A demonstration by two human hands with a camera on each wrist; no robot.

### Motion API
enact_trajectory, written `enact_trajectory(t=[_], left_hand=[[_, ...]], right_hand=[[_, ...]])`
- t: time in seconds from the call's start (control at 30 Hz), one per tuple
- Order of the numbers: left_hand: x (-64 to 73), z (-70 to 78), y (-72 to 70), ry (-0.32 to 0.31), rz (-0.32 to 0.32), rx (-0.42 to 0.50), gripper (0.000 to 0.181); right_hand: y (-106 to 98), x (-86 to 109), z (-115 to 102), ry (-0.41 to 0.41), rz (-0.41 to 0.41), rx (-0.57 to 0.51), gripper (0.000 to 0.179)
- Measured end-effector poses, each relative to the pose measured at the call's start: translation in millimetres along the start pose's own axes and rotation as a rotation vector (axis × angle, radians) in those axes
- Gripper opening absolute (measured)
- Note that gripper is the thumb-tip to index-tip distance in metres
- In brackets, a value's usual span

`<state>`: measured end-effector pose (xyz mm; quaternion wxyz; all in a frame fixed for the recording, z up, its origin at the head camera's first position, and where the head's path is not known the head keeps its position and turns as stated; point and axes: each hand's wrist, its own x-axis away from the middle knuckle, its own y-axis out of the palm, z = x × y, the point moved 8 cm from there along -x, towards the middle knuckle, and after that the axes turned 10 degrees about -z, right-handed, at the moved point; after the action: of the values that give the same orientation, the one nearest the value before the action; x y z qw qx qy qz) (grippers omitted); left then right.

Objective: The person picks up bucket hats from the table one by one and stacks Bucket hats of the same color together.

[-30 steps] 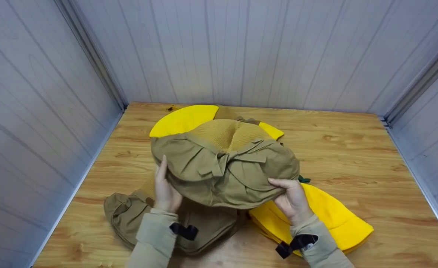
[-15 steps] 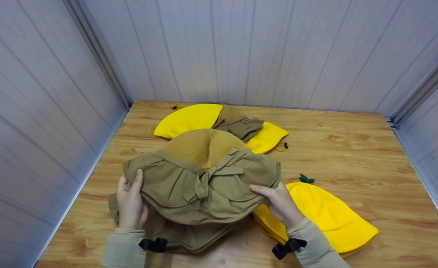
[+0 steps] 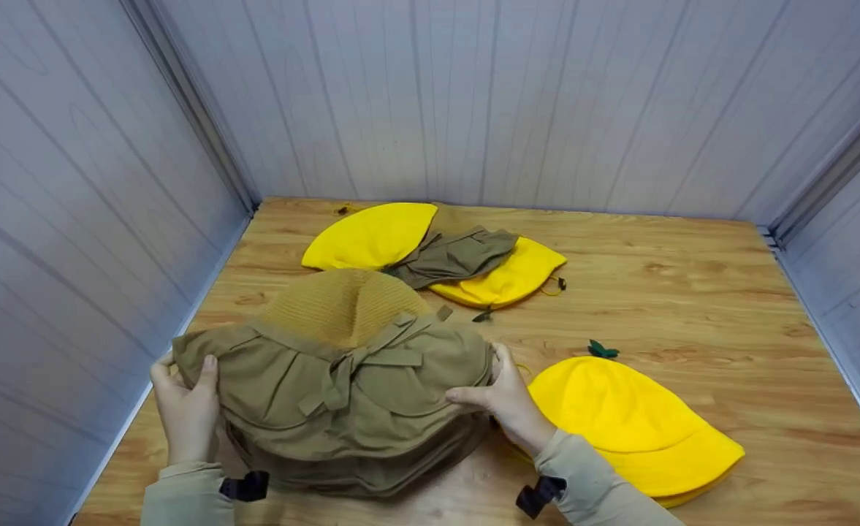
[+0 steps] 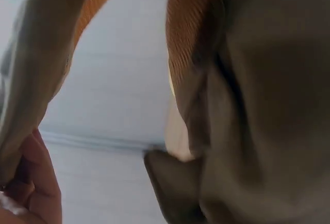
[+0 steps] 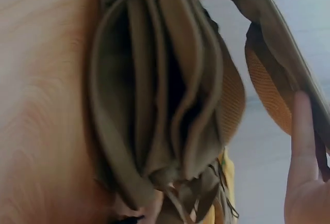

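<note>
My left hand (image 3: 188, 413) and right hand (image 3: 510, 402) grip the two sides of a khaki sun hat (image 3: 342, 365). It has a straw-coloured ribbed crown and a wide brim tied with a bow. Thumbs lie on top of the brim, the other fingers mostly hidden beneath. Under it, at the table's front, is a stack of similar khaki hats (image 3: 356, 478). In the right wrist view the layered brims of the stack (image 5: 165, 79) stand apart from the held hat (image 5: 283, 43). The left wrist view shows left-hand fingers (image 4: 44, 177) on the brim edge.
A yellow bucket hat (image 3: 619, 416) with a green leaf tip lies at the right, apparently on another. Farther back, yellow hats (image 3: 371, 237) overlap a khaki hat (image 3: 466, 256). Pale panel walls (image 3: 437, 102) enclose the wooden table (image 3: 693, 292) on three sides.
Both hands have carried the khaki hat left and toward the front, over the khaki stack. The pile at the back and the yellow hat at the right are now less covered.
</note>
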<state>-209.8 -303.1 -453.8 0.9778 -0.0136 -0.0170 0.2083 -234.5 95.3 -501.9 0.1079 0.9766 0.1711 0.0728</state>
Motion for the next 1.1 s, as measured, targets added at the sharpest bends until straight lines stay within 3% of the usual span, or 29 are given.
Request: enact_trajectory(t=[0.1, 0.2, 0.3, 0.4, 0.5, 0.57, 0.67, 0.77, 0.83, 0.9, 0.97, 1.1], left_hand=[[-3.0, -14.9, -7.2, -0.087, -0.006, -0.207, 0.038], [-6.1, -31.4, -9.4, -0.169, -0.052, -0.418, 0.053], [-9.2, -44.3, -9.2, -0.219, -0.111, -0.565, 0.060], [-11.6, -47.0, -6.2, -0.221, -0.138, -0.738, 0.066], [-11.9, -34.7, 3.9, -0.165, -0.152, -0.900, 0.070], [-8.8, -18.9, 17.7, -0.101, -0.198, -0.979, 0.072], [4.2, 12.6, 49.2, 0.013, -0.315, -1.092, 0.068], [23.7, 42.3, 89.0, 0.133, -0.448, -1.153, 0.065], [34.7, 54.4, 115.8, 0.218, -0.504, -1.185, 0.068], [40.7, 54.5, 140.5, 0.277, -0.544, -1.210, 0.078], [41.6, 43.3, 161.0, 0.310, -0.566, -1.262, 0.091], [32.6, 0.7, 183.2, 0.258, -0.591, -1.376, 0.114]], right_hand=[[3.0, -1.5, 12.1, 0.027, -0.025, 0.008, 0.092], [2.7, -2.0, 24.8, 0.059, -0.033, 0.058, 0.088], [1.8, -2.6, 33.2, 0.068, -0.029, 0.144, 0.080], [1.6, -2.6, 38.0, 0.091, -0.030, 0.215, 0.077], [1.7, 0.0, 36.1, 0.112, -0.026, 0.282, 0.082], [2.7, 1.6, 28.4, 0.094, -0.028, 0.352, 0.089], [10.6, 2.2, 10.5, 0.013, -0.065, 0.545, 0.096], [28.9, 1.1, -2.6, -0.067, -0.168, 0.774, 0.094], [42.5, 0.7, -4.4, -0.104, -0.249, 0.937, 0.091], [52.9, 0.7, -1.9, -0.122, -0.314, 1.088, 0.091], [58.2, 1.0, 3.6, -0.130, -0.349, 1.225, 0.093], [60.0, 1.7, 19.2, -0.097, -0.393, 1.383, 0.095]])
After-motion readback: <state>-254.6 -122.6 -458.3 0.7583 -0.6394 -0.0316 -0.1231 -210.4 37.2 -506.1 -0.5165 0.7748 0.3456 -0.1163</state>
